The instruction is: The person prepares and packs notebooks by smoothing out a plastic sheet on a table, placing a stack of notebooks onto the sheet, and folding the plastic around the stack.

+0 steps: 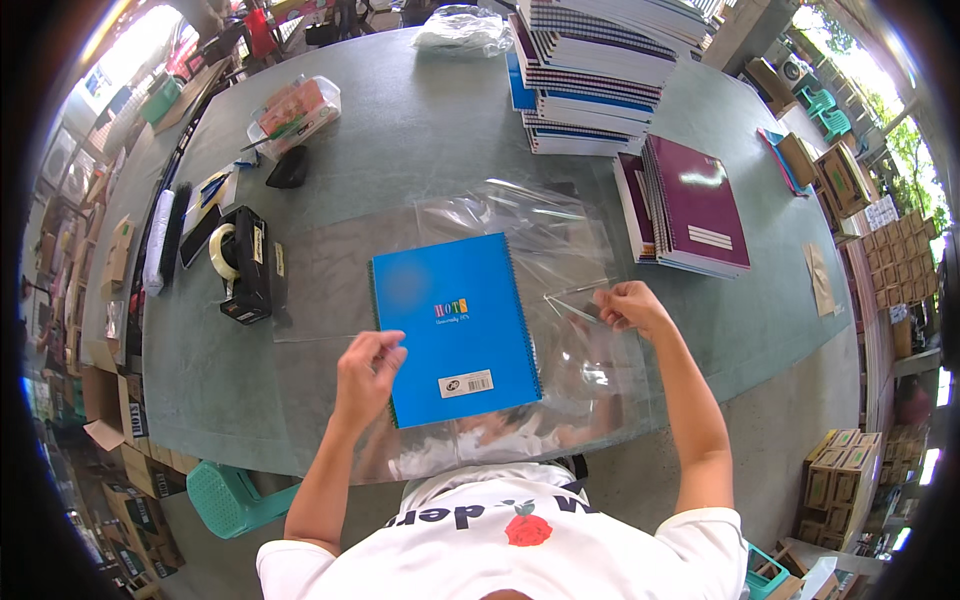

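Observation:
A blue spiral notebook [456,340] lies on the table in front of me, on top of clear plastic film [335,270] that spreads out past both its sides. To the notebook's right my right hand [632,307] pinches a gathered edge of the film, which is creased and shiny there. By the notebook's left edge is my left hand [368,380], its fingers curled together. Whether anything is between those fingertips is too small to make out. A spiral binding runs down the notebook's right side.
A black tape dispenser [242,265] stands left of the film. Purple notebooks [698,205] are piled to the right, behind them a tall notebook stack [590,90]. A clear plastic box [296,112] sits far left. A green stool [228,500] is below the table edge.

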`<state>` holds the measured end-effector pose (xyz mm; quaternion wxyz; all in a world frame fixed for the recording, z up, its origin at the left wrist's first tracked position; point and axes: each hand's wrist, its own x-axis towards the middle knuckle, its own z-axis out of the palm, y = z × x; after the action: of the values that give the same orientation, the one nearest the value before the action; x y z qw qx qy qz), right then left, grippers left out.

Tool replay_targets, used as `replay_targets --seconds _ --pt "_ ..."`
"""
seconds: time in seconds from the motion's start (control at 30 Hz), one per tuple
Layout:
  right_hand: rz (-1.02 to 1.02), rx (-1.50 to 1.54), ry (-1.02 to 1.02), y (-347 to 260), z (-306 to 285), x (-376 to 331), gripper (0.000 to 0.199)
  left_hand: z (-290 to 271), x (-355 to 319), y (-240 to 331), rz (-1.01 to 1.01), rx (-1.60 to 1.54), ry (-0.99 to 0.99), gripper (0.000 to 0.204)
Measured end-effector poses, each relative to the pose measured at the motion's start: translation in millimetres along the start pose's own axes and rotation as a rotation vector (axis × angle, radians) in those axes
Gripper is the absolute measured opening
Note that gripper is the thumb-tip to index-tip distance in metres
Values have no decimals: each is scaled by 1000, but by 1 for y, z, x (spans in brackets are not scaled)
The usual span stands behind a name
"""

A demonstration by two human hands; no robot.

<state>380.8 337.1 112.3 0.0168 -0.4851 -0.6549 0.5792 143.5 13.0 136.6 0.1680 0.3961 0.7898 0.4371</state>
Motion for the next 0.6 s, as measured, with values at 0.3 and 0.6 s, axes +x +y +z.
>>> replay_targets --seconds 0.3,0.6 --pt "-419 -672 -616 -136 112 -28 31 49 57 -69 -57 205 205 74" --pt "-724 -774 -376 -69 186 5 30 48 52 -57 8 638 177 75"
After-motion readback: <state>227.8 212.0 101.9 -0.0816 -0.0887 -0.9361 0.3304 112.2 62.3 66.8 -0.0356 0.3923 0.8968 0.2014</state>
